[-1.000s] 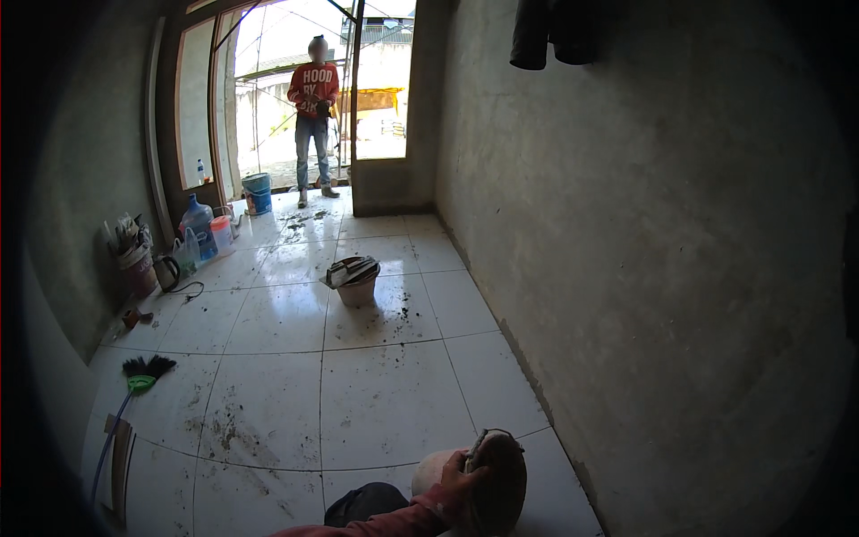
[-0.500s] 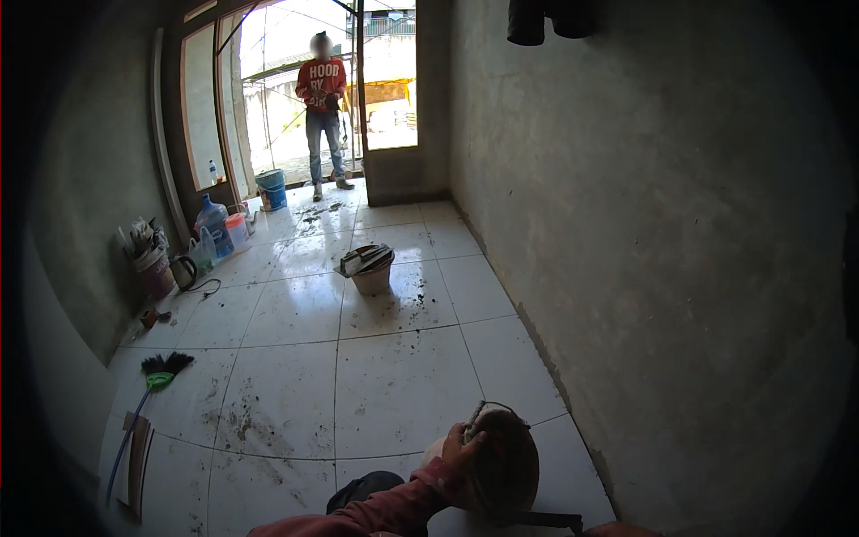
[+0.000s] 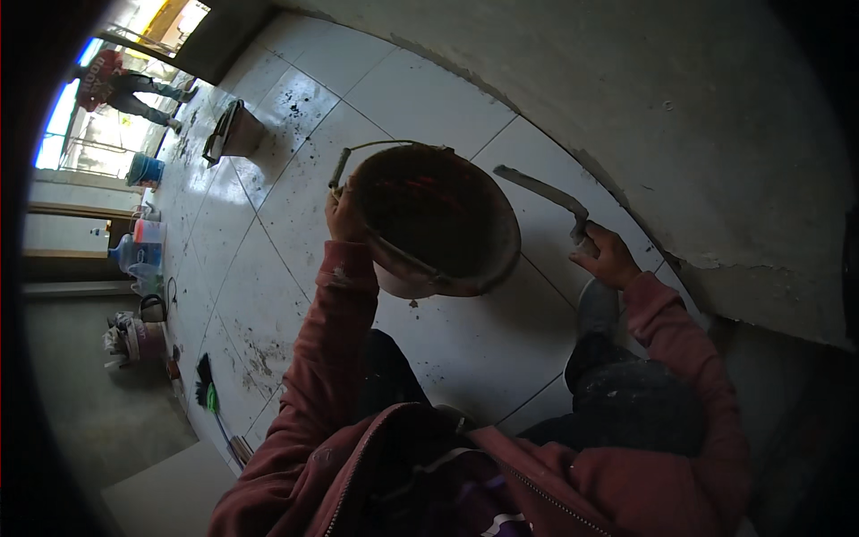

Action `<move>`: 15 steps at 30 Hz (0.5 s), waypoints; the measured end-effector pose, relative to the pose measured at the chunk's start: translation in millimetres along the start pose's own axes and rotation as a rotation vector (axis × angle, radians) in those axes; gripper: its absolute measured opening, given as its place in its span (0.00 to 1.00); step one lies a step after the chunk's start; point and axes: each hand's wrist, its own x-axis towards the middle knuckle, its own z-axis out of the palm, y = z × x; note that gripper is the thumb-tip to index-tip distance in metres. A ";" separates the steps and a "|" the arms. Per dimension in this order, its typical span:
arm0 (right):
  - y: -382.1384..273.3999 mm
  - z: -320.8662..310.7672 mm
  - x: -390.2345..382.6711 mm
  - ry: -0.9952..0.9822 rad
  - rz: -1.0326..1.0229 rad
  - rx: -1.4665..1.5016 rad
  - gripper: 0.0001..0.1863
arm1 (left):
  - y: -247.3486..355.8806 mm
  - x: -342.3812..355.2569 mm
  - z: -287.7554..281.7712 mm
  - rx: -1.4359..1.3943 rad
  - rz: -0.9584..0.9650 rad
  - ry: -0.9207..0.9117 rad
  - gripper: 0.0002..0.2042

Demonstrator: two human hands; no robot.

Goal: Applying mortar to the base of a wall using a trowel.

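Observation:
A round bucket (image 3: pixel 506 259) tilts off to the left of my right hand, its wide mouth turned up toward me and its inside dark. My left hand (image 3: pixel 344 217) is closed on the bucket's left rim, beside the wire handle (image 3: pixel 380 143) with its grip sleeve. In my right hand (image 3: pixel 610 254) is the handle of a trowel (image 3: pixel 541 189), its grey, mortar-coated blade seen nearly edge-on. The blade points toward the bucket, apart from it. What lies at the bottom of the bucket is too dark to make out.
Bare plaster wall (image 3: pixel 680 134) rises along the right. Farther off stand a tool-filled bucket (image 3: pixel 246 134), a blue bucket (image 3: pixel 145 170), a water jug (image 3: pixel 121 255), a kettle (image 3: pixel 152 309) and a broom (image 3: pixel 208 394). Another person (image 3: pixel 121 85) stands at the doorway.
My view has swung down and tilted. The bucket now shows higher in the picture with its mouth facing me. My right hand with the trowel has come fully into view.

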 end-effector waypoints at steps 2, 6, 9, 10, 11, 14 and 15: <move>8.5 8.7 2.8 -0.025 0.019 -0.028 0.22 | -11.5 10.6 0.6 0.108 0.037 0.065 0.12; 21.8 43.2 -1.4 0.014 0.019 -0.060 0.22 | -29.4 40.3 -21.3 0.314 0.040 0.137 0.09; 35.9 70.1 -10.8 -0.135 0.006 -0.064 0.23 | -46.8 58.4 -58.7 0.988 0.285 0.057 0.09; 48.2 74.5 -23.5 -0.115 0.033 -0.147 0.23 | -45.0 57.7 -43.9 1.278 0.318 0.022 0.11; 49.6 77.1 -31.3 -0.101 0.042 -0.219 0.24 | -37.4 55.2 -38.0 1.585 0.356 -0.002 0.13; 55.1 71.1 -50.2 -0.099 0.064 -0.203 0.24 | -22.4 53.3 -34.9 1.641 0.288 0.007 0.14; 52.9 66.2 -55.9 -0.120 0.112 -0.211 0.25 | -10.8 57.0 -39.1 1.672 0.157 0.029 0.13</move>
